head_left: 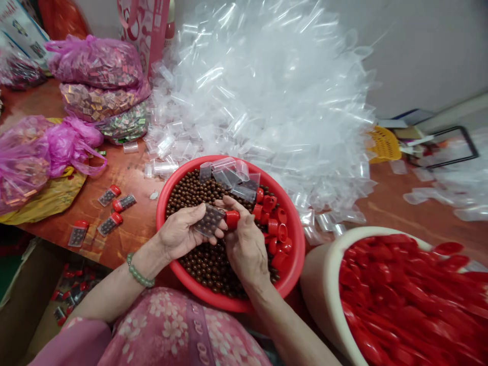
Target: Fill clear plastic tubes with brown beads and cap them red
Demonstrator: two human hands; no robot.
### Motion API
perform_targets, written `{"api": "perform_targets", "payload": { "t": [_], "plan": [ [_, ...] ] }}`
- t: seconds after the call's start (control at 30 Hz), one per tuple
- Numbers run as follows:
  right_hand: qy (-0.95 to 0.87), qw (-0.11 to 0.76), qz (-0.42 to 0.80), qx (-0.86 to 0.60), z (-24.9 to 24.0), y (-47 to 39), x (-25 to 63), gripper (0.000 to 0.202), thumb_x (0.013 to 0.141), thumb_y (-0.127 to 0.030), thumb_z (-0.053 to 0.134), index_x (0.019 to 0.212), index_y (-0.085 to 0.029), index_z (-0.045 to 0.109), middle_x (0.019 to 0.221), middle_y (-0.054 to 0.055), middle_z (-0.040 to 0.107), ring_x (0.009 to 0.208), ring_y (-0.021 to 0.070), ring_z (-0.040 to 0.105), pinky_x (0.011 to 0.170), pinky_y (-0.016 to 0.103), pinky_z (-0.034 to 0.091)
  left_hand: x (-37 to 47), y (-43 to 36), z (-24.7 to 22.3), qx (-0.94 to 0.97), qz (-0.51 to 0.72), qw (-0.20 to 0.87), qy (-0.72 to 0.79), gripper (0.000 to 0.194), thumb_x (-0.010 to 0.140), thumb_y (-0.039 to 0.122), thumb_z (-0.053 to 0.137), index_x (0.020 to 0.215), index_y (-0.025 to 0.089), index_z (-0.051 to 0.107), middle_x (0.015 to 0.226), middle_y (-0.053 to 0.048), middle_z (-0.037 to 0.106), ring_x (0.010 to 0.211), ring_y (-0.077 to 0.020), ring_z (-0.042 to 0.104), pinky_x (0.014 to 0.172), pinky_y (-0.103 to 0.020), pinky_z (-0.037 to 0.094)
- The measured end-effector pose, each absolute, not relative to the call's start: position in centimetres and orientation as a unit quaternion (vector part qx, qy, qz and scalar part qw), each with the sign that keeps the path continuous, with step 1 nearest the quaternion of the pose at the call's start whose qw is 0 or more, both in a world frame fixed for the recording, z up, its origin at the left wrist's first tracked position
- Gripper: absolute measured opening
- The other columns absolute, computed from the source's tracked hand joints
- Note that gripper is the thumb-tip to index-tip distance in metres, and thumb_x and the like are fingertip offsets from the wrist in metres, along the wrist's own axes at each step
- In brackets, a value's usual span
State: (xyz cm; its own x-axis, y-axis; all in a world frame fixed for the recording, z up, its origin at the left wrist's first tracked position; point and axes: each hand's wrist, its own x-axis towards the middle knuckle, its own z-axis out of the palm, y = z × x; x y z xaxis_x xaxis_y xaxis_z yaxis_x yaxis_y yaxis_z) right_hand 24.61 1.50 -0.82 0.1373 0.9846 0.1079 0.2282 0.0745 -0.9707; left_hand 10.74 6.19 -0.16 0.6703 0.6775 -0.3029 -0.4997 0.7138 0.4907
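Note:
My left hand [183,231] is closed round a clear plastic container [209,220] with brown balls inside. Close to its mouth, my right hand [247,249] pinches a red cap [232,219]; whether cap and container touch I cannot tell. Both hands are above a red basin [299,244] holding many glossy brown balls [213,277]. Clear empty containers [244,192] lie on the balls at the basin's far side. Loose red caps [273,226] are heaped along its right side.
A large pile of clear containers [267,91] covers the table behind. Filled, red-capped containers [110,223] lie to the left, near pink bags [99,61]. A cream bucket [328,264] of red pieces stands right. Below left, a cardboard box [23,305] holds more capped containers.

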Motion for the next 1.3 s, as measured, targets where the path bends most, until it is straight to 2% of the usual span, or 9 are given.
{"api": "perform_targets", "payload": {
  "t": [0.1,0.2,0.3,0.4,0.53,0.63,0.8,1.0,1.3],
  "plan": [
    [-0.498,0.496,0.389,-0.595,-0.6,1.4,25.0,0.045,0.093,-0.046,0.052,0.132,-0.025,0.057,0.122,0.009,0.062,0.112,0.0189,0.061,0.099,0.039,0.05,10.6,6.3,-0.2,0.19,0.336,0.892,0.234,0.03,0.091,0.033,0.056,0.09,0.006,0.07,0.077,-0.012,0.072,0.064,-0.0137,0.065,0.06,-0.024,0.051],
    [-0.501,0.495,0.405,-0.584,-0.4,1.6,25.6,0.034,0.09,-0.039,0.06,0.12,-0.026,0.066,0.117,0.005,0.066,0.112,0.0175,0.061,0.106,0.04,0.045,10.5,6.4,-0.1,0.197,0.342,0.887,0.239,0.032,0.09,0.035,0.059,0.092,0.006,0.071,0.08,-0.013,0.072,0.066,-0.0135,0.065,0.062,-0.024,0.051],
    [-0.431,0.552,0.412,-0.583,0.0,2.1,26.4,0.037,0.081,-0.035,0.072,0.116,-0.027,0.066,0.105,0.002,0.072,0.096,0.0146,0.067,0.092,0.034,0.053,10.5,6.4,0.2,0.219,0.342,0.88,0.247,0.034,0.084,0.038,0.067,0.096,0.007,0.072,0.084,-0.012,0.072,0.068,-0.0127,0.064,0.061,-0.023,0.049],
    [-0.37,0.599,0.396,-0.59,0.7,2.8,27.2,0.032,0.072,-0.032,0.081,0.101,-0.024,0.069,0.095,0.001,0.074,0.078,0.0118,0.068,0.073,0.026,0.056,10.5,6.5,0.3,0.238,0.322,0.878,0.261,0.042,0.077,0.044,0.074,0.099,0.008,0.073,0.082,-0.009,0.072,0.065,-0.0104,0.062,0.058,-0.02,0.046],
    [-0.431,0.591,0.365,-0.576,1.8,3.2,27.2,0.018,0.072,-0.028,0.08,0.087,-0.023,0.074,0.092,0.002,0.074,0.084,0.0148,0.068,0.079,0.029,0.056,10.7,6.5,0.1,0.26,0.303,0.871,0.285,0.048,0.071,0.051,0.076,0.092,0.008,0.072,0.076,-0.007,0.07,0.058,-0.0078,0.058,0.051,-0.019,0.04],
    [-0.501,0.57,0.326,-0.563,2.0,3.4,26.8,0.015,0.075,-0.023,0.076,0.09,-0.024,0.075,0.092,0.002,0.074,0.09,0.0171,0.068,0.087,0.035,0.056,10.7,6.6,0.1,0.278,0.299,0.864,0.294,0.047,0.071,0.054,0.075,0.08,0.007,0.071,0.074,-0.007,0.069,0.056,-0.0076,0.056,0.049,-0.019,0.039],
    [-0.587,0.548,0.282,-0.524,1.6,3.9,26.3,0.017,0.081,-0.018,0.071,0.096,-0.026,0.074,0.095,0.002,0.074,0.092,0.0177,0.068,0.085,0.035,0.057,10.7,6.5,0.1,0.295,0.276,0.863,0.304,0.052,0.068,0.058,0.075,0.075,0.007,0.07,0.072,-0.008,0.068,0.055,-0.0081,0.056,0.048,-0.02,0.039],
    [-0.645,0.508,0.252,-0.512,1.8,3.9,26.7,0.019,0.082,-0.015,0.07,0.096,-0.025,0.074,0.094,0.002,0.074,0.089,0.0164,0.069,0.082,0.032,0.057,10.6,6.6,0.0,0.276,0.289,0.864,0.306,0.05,0.069,0.056,0.076,0.077,0.008,0.07,0.072,-0.007,0.069,0.055,-0.0074,0.056,0.049,-0.019,0.039],
    [-0.676,0.445,0.268,-0.523,2.2,2.9,29.3,0.017,0.082,-0.017,0.07,0.095,-0.027,0.075,0.093,0.001,0.074,0.086,0.0161,0.069,0.077,0.03,0.058,10.3,6.7,0.1,0.271,0.294,0.871,0.286,0.051,0.071,0.053,0.075,0.095,0.008,0.074,0.075,-0.006,0.069,0.057,-0.0075,0.057,0.051,-0.019,0.039]
  ]
}}
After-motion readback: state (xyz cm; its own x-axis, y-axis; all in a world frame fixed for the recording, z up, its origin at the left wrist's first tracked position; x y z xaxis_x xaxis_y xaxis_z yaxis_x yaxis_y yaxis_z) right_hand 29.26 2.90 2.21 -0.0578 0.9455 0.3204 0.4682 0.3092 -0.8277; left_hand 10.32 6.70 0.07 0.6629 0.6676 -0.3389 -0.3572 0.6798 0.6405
